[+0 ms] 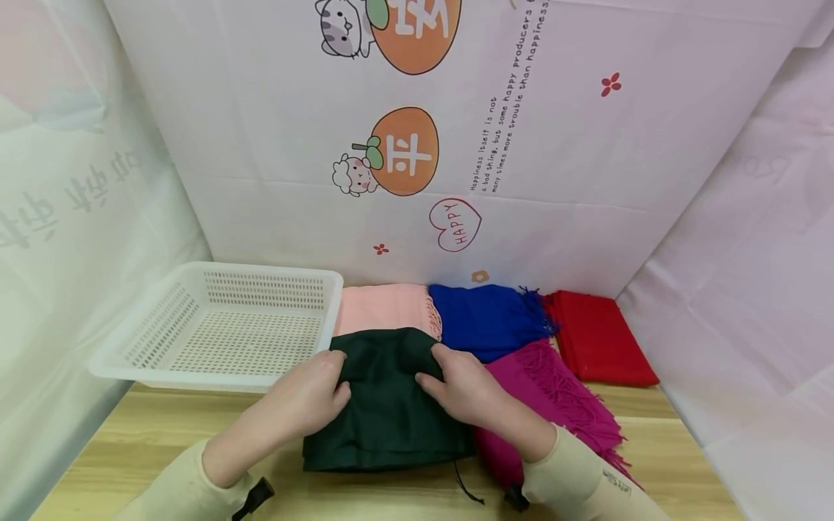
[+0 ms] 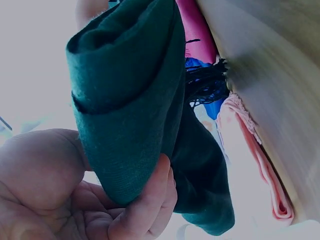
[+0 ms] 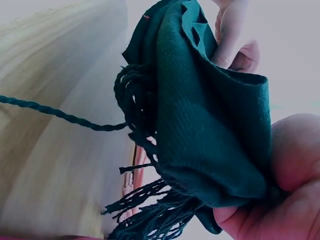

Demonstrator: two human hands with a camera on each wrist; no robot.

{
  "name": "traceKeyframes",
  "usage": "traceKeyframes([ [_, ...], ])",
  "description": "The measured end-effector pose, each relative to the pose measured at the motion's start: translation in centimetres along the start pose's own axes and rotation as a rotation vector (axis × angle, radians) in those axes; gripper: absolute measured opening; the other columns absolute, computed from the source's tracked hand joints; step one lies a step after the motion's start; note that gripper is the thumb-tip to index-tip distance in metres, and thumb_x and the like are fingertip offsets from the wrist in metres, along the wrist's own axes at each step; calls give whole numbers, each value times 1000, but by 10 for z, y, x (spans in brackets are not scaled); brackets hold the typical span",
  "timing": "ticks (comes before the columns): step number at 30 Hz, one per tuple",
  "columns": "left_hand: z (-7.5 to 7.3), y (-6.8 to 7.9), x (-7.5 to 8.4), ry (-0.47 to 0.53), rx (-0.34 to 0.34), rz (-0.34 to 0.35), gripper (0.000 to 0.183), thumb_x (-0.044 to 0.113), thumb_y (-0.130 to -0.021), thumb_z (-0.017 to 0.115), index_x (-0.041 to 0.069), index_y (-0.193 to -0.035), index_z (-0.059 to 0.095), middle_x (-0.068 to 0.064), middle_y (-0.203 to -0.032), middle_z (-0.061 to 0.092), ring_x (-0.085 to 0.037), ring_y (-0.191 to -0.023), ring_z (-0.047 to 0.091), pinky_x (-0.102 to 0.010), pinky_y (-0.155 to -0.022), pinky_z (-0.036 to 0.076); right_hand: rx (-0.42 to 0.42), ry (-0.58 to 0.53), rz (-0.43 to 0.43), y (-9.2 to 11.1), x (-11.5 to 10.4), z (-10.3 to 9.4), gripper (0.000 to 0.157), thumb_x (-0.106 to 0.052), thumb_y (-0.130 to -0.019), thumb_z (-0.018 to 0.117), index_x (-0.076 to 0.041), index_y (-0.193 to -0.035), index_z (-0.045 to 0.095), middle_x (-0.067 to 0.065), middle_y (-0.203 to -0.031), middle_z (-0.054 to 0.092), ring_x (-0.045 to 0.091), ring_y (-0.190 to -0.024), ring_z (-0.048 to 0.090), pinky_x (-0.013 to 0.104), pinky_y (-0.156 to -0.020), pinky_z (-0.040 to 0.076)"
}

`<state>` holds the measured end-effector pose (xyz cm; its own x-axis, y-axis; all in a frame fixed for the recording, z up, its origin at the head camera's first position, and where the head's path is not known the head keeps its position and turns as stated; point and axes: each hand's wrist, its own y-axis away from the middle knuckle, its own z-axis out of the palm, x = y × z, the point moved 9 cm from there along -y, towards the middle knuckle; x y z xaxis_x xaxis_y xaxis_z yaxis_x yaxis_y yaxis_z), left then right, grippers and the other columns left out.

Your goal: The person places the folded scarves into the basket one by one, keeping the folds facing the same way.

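In the head view, a green scarf (image 1: 394, 412), folded, is held above the desk (image 1: 176, 427), at the near middle. Its left side is gripped by the left hand (image 1: 313, 387) and its right side by the right hand (image 1: 464, 383); the thumbs are laid on top, and the fingers are hidden under the cloth. On the white backdrop (image 1: 554, 239), "HAPPY" is read sideways inside a red heart (image 1: 455, 225), and "平" on an orange (image 1: 407, 152); a higher orange (image 1: 417, 32) is cut off by the frame. Beside them is printed "Happiness itself is not a bad thing, but some happy producers", the rest cropped, then "many times more trouble than happiness". Lettering on the right sleeve (image 1: 567, 470) is too small to be read. A white basket (image 1: 241, 346) is set at left, its near right corner close to the left hand. The pink scarf (image 1: 384, 307) and the magenta scarf (image 1: 554, 394) are partly covered by the green one; blue (image 1: 485, 318) and red (image 1: 602, 340) scarves are laid behind and to the right.

In the left wrist view, a rolled fold is pinched by curled fingers.

In the right wrist view, the fold is clasped at its edge, and dark fringe (image 3: 150, 210) is seen hanging from it.
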<state>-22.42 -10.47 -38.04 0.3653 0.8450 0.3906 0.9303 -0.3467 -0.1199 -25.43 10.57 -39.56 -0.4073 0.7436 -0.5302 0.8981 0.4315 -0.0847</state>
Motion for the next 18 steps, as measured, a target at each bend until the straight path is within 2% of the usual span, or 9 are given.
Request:
traceKeyframes([
  [7,-7,-4,1,7,-14,7,13,7,-102,72,-3,-108,69,-7,-90,65,-19,-74,58,-41,-70,56,-4,-6,-10,-3,-4,-6,20,-22,-109,74,-7,-107,61,0,-77,57,13,-70,60,34,-61,51],
  [14,-16,-6,2,5,-18,14,13,7,-103,72,-3,-109,70,-6,-90,66,-19,-76,58,-40,-72,56,-2,7,-24,-7,-8,-13,21,-23,-109,74,-6,-110,63,0,-80,60,14,-74,63,36,-65,54],
  [18,-21,-8,2,10,-30,19,8,7,-103,72,0,-104,69,-5,-88,64,-20,-76,58,-40,-71,56,-1,14,-33,-9,-12,-18,22,-24,-109,74,-6,-110,63,0,-83,61,13,-74,63,35,-65,54],
])
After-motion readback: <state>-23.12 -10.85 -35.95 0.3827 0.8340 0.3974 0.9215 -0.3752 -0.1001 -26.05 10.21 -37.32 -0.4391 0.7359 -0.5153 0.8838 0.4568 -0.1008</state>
